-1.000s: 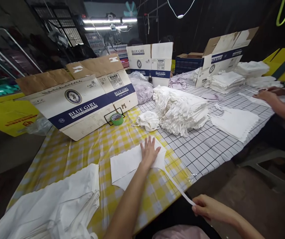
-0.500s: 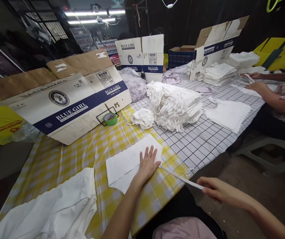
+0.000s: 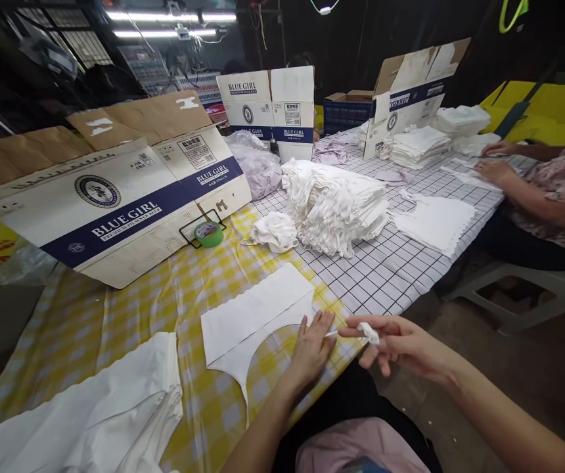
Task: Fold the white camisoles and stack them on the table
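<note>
A white cut fabric piece [image 3: 257, 315] lies on the yellow checked cloth [image 3: 164, 295], its curved edge toward me. My left hand [image 3: 312, 348] rests at the cloth's edge, palm down with fingers spread, just right of the piece. Beside it, my right hand [image 3: 391, 341] is raised and pinches a bunched white strip [image 3: 368, 333] between its fingers; a thin end reaches toward my left fingertips. Layered white fabric [image 3: 105, 407] fills the near left of the table.
A large pile of white garments [image 3: 334, 203] and a small white bundle [image 3: 275, 231] sit beyond. Green tape [image 3: 208, 233] lies before an opened carton [image 3: 129, 210]. Another person's hands [image 3: 497, 164] work at the far right.
My left hand has slid right, off the fabric piece, uncovering its curved edge. My right hand has come closer to it, and the strip, stretched taut before, is now bunched.
</note>
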`<state>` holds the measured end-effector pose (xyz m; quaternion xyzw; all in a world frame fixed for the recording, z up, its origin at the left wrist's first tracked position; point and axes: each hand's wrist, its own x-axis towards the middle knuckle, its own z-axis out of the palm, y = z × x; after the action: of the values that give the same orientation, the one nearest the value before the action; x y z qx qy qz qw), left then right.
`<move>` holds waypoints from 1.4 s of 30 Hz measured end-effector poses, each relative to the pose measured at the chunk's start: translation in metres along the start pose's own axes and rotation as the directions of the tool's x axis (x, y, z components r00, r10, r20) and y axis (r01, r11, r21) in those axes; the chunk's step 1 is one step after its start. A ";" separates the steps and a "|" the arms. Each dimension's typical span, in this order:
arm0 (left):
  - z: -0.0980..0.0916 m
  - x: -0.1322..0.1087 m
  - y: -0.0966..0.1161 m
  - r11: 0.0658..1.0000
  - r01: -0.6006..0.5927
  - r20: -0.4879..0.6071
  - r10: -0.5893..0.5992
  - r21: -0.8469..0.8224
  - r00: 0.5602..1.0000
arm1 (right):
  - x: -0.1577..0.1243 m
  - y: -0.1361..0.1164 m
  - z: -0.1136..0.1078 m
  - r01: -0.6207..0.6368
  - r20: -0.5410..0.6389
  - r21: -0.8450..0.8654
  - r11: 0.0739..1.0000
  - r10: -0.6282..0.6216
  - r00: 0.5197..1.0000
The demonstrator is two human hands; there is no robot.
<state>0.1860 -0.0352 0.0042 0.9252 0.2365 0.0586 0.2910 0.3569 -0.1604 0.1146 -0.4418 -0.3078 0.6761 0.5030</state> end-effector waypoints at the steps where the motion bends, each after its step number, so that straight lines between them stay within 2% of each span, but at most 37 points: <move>1: -0.001 0.001 -0.001 1.000 0.004 0.011 -0.004 -0.015 1.000 | 0.006 0.000 0.001 0.035 -0.031 0.012 0.999 -0.035 0.999; 5: -0.001 0.001 -0.001 1.000 0.012 0.048 -0.011 -0.015 0.999 | 0.031 -0.003 0.002 0.127 -0.218 -0.022 0.992 -0.129 0.967; 9: 0.000 -0.001 0.001 1.000 -0.016 0.013 0.016 0.026 1.000 | 0.048 -0.010 -0.002 0.169 -0.302 -0.156 0.973 -0.210 0.930; 13: 0.001 -0.001 0.003 0.999 -0.029 0.006 0.029 0.039 1.000 | 0.056 -0.018 0.000 0.251 -0.310 -0.303 0.919 -0.344 0.886; 16: 0.000 -0.002 0.003 0.999 -0.032 0.018 0.031 0.008 0.999 | 0.059 -0.021 0.006 0.288 -0.262 -0.256 0.923 -0.353 0.898; 18: -0.003 -0.003 0.005 0.996 -0.009 -0.006 0.008 -0.090 1.000 | 0.059 -0.019 0.010 0.292 -0.246 -0.227 0.929 -0.345 0.906; 20: -0.012 -0.004 0.010 0.965 0.031 -0.102 -0.060 -0.261 0.993 | 0.060 -0.014 0.013 0.270 -0.239 -0.261 0.927 -0.333 0.912; 22: -0.025 -0.005 0.018 0.887 0.043 -0.232 -0.167 -0.459 0.958 | 0.062 -0.008 0.015 0.216 -0.227 -0.361 0.907 -0.310 0.923; 24: -0.041 -0.005 0.025 0.791 0.009 -0.312 -0.253 -0.612 0.916 | 0.066 0.000 0.018 0.161 -0.212 -0.493 0.855 -0.297 0.931; 27: -0.060 -0.005 0.030 0.710 -0.018 -0.313 -0.287 -0.704 0.905 | 0.073 0.011 0.023 0.128 -0.182 -0.668 0.734 -0.327 0.927; 31: -0.065 -0.006 0.022 0.613 0.010 -0.219 -0.297 -0.790 0.929 | 0.078 0.024 0.029 0.119 -0.136 -0.790 0.602 -0.360 0.923; 34: -0.058 -0.008 0.010 0.427 0.045 -0.113 -0.336 -0.903 0.935 | 0.080 0.032 0.030 0.115 -0.101 -0.860 0.497 -0.387 0.916; 37: -0.049 -0.011 0.001 0.180 0.127 0.055 -0.355 -0.975 0.933 | 0.085 0.041 0.029 0.165 0.002 -0.923 0.347 -0.423 0.906; 39: -0.044 -0.014 -0.003 0.018 0.181 0.164 -0.345 -0.983 0.924 | 0.090 0.047 0.028 0.208 0.062 -0.936 0.285 -0.445 0.893; 41: -0.041 -0.015 -0.006 -0.076 0.218 0.231 -0.333 -0.973 0.914 | 0.097 0.053 0.026 0.237 0.090 -0.933 0.269 -0.464 0.881; 42: -0.040 -0.015 -0.008 -0.069 0.232 0.242 -0.335 -0.970 0.910 | 0.101 0.056 0.026 0.253 0.098 -0.928 0.275 -0.475 0.875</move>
<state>0.1593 -0.0165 0.0328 0.3747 0.3235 0.1790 0.8502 0.3004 -0.0804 0.0485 -0.6266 -0.6714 0.2047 0.3387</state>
